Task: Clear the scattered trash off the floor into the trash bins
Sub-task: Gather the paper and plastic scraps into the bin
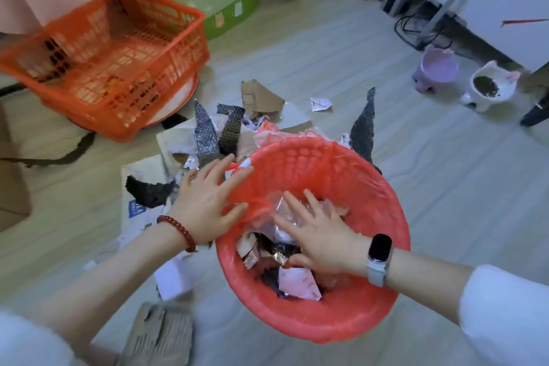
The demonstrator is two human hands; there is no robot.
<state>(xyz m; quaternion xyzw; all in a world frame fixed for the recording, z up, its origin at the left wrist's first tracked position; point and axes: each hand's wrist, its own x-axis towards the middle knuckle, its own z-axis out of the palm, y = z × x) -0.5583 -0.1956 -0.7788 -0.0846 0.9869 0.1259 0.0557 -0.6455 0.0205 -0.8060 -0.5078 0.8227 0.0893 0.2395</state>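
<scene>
the clear wrapper (285, 211) in the red bin (383, 208) is pressed flat under the spread, ungripping right hand (318, 235). the bin's rim is steadied by the open left hand (208, 202). light, crackly, slippery scraps (208, 134) beyond the fingers are probably best pinched by their edges.

No lettering on the scattered trash (139, 211) is legible.

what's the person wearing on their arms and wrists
Both arms are bare from the wrist up the forearm, with fluffy white sleeves pushed back. The left hand has a dark red bead bracelet at the wrist. The right hand has a smartwatch at the wrist, with a dark oblong screen and a pale grey band. No rings or gloves show.
</scene>
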